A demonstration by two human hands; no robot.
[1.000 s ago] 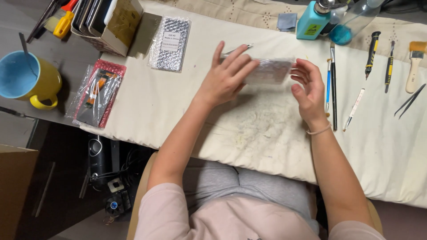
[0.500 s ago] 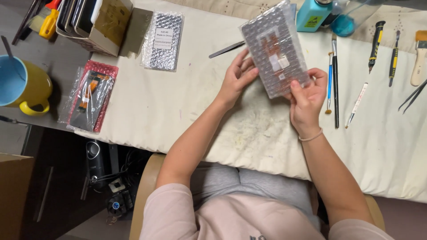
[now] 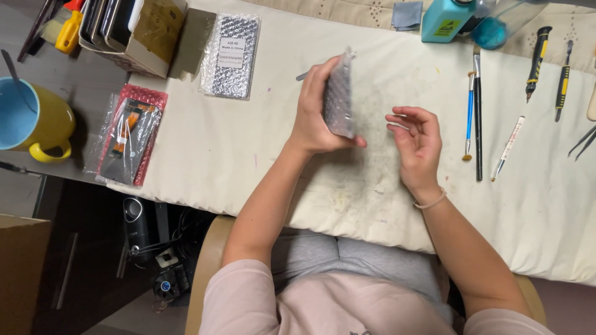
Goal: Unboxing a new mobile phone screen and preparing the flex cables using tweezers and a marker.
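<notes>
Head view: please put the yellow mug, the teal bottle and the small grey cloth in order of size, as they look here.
1. Yellow mug, clearly the largest, though the frame edge cuts it.
2. Teal bottle, partly cut off at the top, so its full size is unsure.
3. Small grey cloth, the smallest.

Pale pink short-sleeved top; grey trousers; thin band on the right wrist point(image 3: 429, 201); bare forearms.

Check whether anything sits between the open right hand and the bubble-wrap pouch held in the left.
Nothing visible does. The left hand holds the bubble-wrap pouch edge-on; the right hand is open beside it, with only bare cloth-covered table below the gap.
</notes>
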